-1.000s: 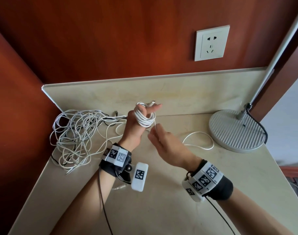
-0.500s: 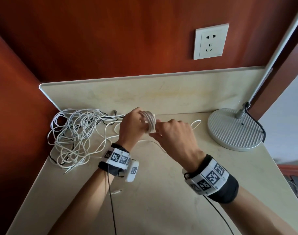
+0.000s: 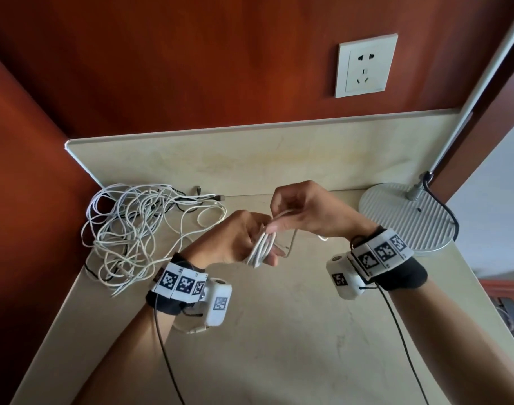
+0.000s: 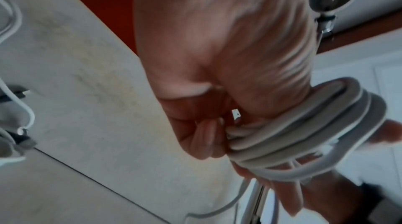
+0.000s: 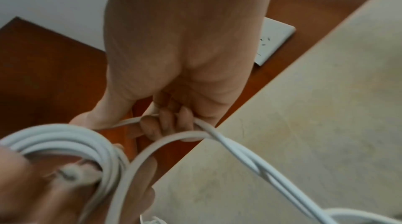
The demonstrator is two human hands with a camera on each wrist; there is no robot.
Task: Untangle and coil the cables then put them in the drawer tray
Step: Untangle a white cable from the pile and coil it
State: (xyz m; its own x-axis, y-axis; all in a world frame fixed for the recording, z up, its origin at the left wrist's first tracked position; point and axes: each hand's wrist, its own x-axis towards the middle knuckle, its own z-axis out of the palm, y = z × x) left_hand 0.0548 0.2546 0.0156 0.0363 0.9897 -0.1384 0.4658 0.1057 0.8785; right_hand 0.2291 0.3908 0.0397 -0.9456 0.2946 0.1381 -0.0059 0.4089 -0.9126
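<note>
The left hand [image 3: 235,238] is gripping a white cable coil [image 3: 261,248] wound around its fingers; the right hand [image 3: 305,211], beside the coil, is pinching its loose strand [image 5: 217,135].

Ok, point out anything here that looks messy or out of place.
The tangle of white cables sprawls in the counter's back left corner, unsorted. Otherwise nothing odd: the left hand holds a neat white cable coil while the right hand pinches its loose strand.

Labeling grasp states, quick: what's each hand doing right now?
Left hand: closed, holding the coiled white cable wound round its fingers.
Right hand: closed, pinching that cable's loose end.
</note>
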